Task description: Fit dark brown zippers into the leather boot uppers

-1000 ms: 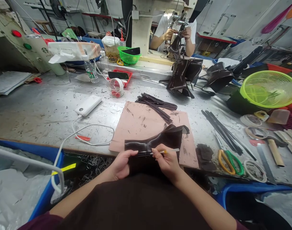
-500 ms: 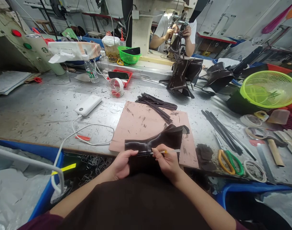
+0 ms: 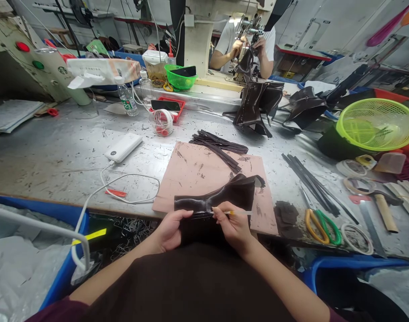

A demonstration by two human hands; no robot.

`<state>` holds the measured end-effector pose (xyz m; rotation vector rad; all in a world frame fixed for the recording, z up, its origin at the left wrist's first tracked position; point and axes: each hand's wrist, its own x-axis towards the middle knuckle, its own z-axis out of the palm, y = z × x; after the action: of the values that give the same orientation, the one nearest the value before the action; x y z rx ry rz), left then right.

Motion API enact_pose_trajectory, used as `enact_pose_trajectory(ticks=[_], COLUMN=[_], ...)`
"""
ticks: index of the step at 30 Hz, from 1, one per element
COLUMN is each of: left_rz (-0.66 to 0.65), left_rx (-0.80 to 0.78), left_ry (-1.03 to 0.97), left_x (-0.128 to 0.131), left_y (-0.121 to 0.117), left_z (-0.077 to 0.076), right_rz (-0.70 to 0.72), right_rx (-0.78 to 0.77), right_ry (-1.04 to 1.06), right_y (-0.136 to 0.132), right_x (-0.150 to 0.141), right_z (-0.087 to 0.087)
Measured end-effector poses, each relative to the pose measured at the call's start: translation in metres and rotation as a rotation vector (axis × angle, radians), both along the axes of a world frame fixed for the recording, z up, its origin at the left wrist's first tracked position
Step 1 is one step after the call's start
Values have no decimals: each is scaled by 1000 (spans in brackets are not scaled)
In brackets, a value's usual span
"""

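A dark brown leather boot upper (image 3: 221, 195) lies sideways across the near part of a pinkish board. My left hand (image 3: 172, 229) pinches its near edge, thumb on top and fingers underneath. My right hand (image 3: 234, 227) grips a slim pale pen-like tool (image 3: 239, 213) with a yellow band, its tip at the leather's edge just right of my left thumb. The tip itself is partly hidden by my fingers. Dark strips (image 3: 221, 147) lie in a pile on the far part of the board (image 3: 184, 170).
To the right are scissors (image 3: 321, 226) with orange and green handles, more strips (image 3: 311, 188), a hammer (image 3: 385, 214) and a green basket (image 3: 378, 127). At left are a white power bank (image 3: 124, 147) and cable. A co-worker (image 3: 224, 49) sits behind a sewing machine (image 3: 197, 44).
My right hand and the tool have shifted very slightly left along the boot upper's edge. My left hand keeps its hold in the same place.
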<state>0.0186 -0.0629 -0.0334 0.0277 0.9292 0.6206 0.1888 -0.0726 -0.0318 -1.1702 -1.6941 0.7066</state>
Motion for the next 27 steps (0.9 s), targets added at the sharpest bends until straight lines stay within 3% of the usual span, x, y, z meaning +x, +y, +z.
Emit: enact_pose_trajectory(ticks=[7,11,16,27], left_rz=[13,7,15,15], left_rx=[-23,-5,-12,-3], left_ry=[11,11,9,15], left_x=[1,1,1,1], left_y=[-1,-1,-2,0], left_z=[2,2,1,2], right_rz=[51,0,59,31], right_rx=[30,-3,17,-41], right_ry=[5,11,31,48], right_y=[0,0,-1,-3], right_x=[1,1,1,0], right_z=[2,0,1,4])
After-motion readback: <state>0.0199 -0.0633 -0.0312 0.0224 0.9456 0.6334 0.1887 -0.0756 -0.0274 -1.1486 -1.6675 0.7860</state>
